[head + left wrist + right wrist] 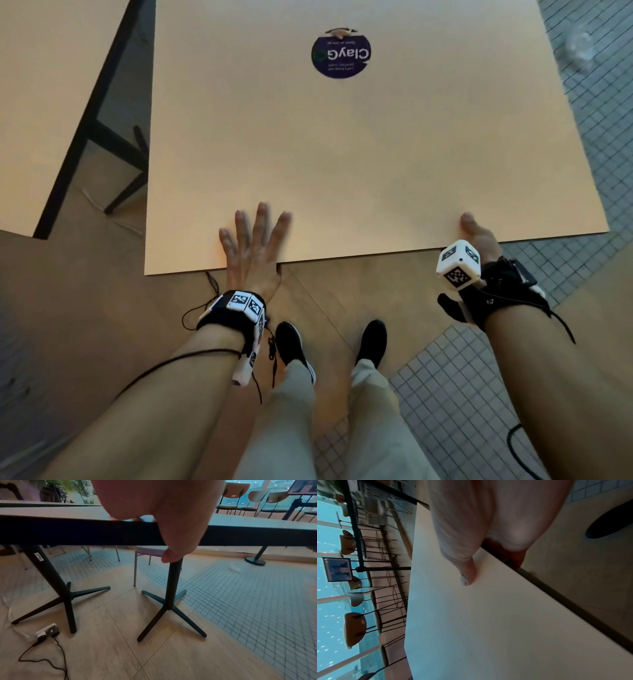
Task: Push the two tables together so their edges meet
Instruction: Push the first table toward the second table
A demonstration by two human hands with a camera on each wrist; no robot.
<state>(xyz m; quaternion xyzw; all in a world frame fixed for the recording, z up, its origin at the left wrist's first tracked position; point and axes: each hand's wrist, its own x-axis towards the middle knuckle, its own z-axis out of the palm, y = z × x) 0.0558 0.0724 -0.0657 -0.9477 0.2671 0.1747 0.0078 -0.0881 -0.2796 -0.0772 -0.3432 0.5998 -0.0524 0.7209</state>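
Note:
The near table (342, 154) has a square beige top with a dark round sticker (340, 53). The second beige table (44, 85) stands to its left, with a floor gap between their edges. My left hand (255, 236) lies flat on the near table's front edge with fingers spread. Its thumb (169, 557) hangs down over the dark rim (68, 531). My right hand (478, 233) grips the front edge near the right corner. There the thumb (467, 572) lies on top and the fingers are hidden underneath.
Both tables stand on black cross-foot pedestals, the near one (173, 585) and the left one (51, 577). A power plug box (48, 630) with a cable lies on the floor by the left base. A chair (145, 551) stands beyond. My feet (291, 342) are just behind the table.

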